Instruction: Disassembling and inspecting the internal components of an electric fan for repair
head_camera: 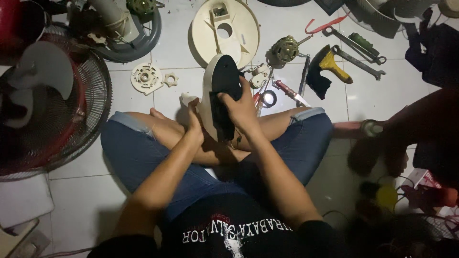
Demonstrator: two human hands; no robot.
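Down on a white tiled floor (86, 200), the head camera shows a person sitting cross-legged in rolled-up blue jeans with a cream-and-black fan housing (217, 95) standing on edge over the crossed legs, near the middle of the frame. The right hand (241, 109) is closed around the housing's black inner side, fingers spread over its 3 o'clock edge and thumb pressed on the dark face. The left hand (193, 123) sits at the housing's 8 o'clock, curled against its cream rim; whether it grips the rim or only steadies it cannot be told.

At 12 o'clock from the housing lies a round cream fan base plate (239, 21), flat on the tiles. A small motor (285, 49) rests at 1 o'clock, just beside the plate. Further toward 2 o'clock lie a yellow-handled scraper (334, 64) and two wrenches (356, 55). A red-handled screwdriver (289, 92) lies at 3 o'clock, close to the right knee. At 10 o'clock sits a cream gear-like disc (146, 77), and at 9 o'clock, well apart, a fan grille (71, 119) with pale blades fills the left edge.
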